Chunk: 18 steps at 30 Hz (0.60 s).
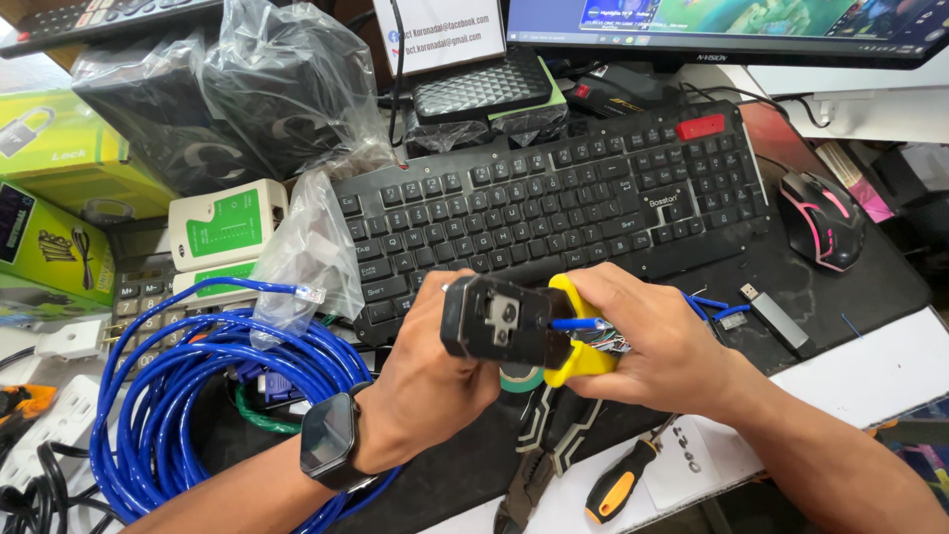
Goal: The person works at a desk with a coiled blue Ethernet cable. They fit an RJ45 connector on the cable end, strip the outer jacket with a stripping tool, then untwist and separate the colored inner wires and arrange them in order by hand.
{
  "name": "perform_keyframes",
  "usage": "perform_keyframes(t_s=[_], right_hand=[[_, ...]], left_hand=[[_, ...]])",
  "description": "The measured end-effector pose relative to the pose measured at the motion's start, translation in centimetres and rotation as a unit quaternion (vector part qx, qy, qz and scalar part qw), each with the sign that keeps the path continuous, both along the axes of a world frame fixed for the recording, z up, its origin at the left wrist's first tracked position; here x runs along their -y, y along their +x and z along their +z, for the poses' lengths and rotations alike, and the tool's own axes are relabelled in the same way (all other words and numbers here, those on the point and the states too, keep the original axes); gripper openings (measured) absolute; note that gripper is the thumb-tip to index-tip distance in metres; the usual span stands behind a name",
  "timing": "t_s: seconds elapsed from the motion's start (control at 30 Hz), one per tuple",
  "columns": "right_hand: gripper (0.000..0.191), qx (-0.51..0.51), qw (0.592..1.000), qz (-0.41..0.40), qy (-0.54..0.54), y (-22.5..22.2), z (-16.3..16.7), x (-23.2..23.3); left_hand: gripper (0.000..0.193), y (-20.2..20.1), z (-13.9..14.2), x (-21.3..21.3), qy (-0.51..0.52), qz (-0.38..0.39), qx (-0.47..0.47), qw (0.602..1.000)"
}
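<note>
My left hand (430, 381) grips a black crimping tool (499, 321) by its head, held up over the desk. My right hand (643, 341) holds a small yellow stripper tool (578, 356) against it, along with the end of a blue network cable (578, 323) whose coloured inner wires fan out by my fingers. The cable end sits between the two tools. A dark smartwatch (329, 438) is on my left wrist.
A coil of blue network cable (188, 396) lies at left beside a white-and-green cable tester (225, 225) and a clear plastic bag (311, 252). A black keyboard (554, 198), mouse (820, 218), USB stick (776, 314), screwdriver (623, 485) and pliers (539, 445) surround my hands.
</note>
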State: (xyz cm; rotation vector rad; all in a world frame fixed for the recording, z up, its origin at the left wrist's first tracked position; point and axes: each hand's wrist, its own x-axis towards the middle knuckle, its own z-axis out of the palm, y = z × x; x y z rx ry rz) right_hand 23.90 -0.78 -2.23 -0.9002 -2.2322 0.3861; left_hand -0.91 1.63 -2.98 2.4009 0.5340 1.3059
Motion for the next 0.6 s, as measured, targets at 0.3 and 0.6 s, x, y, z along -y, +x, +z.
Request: perform_keyframes(t_s=[0.3, 0.6], right_hand=[[0.086, 0.017, 0.999, 0.028, 0.01, 0.5, 0.07, -0.01], [0.079, 0.034, 0.999, 0.006, -0.009, 0.73, 0.16, 0.36]], left_hand=[[0.037, -0.14, 0.09, -0.23, -0.087, -0.053, -0.039, 0.994], [0.034, -0.11, 0.35, -0.21, -0.105, -0.072, -0.046, 0.991]])
